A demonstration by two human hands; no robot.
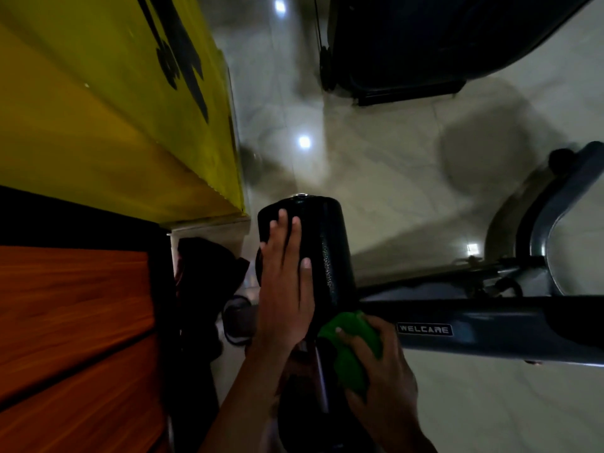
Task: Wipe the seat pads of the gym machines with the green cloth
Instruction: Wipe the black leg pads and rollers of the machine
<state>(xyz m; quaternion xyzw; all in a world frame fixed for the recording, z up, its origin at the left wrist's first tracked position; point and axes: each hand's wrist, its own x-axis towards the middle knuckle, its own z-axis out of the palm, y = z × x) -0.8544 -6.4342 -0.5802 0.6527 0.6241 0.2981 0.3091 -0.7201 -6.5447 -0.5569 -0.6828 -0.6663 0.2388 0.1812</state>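
Note:
A black cylindrical roller pad (327, 243) stands on the end of a grey machine arm. My left hand (284, 289) lies flat against the pad's left side with straight fingers. My right hand (379, 371) grips the bunched green cloth (351, 348) and presses it against the lower end of the pad, where the pad meets the grey frame. A second dark pad below my hands is mostly hidden by my forearms.
The grey frame bar (506, 328) marked WELCARE runs off to the right. A yellow and wood-panelled wall (98, 191) stands close on the left, with a dark bag (209, 273) at its foot. Another dark machine (425, 44) sits at the top on the glossy tiled floor (392, 174).

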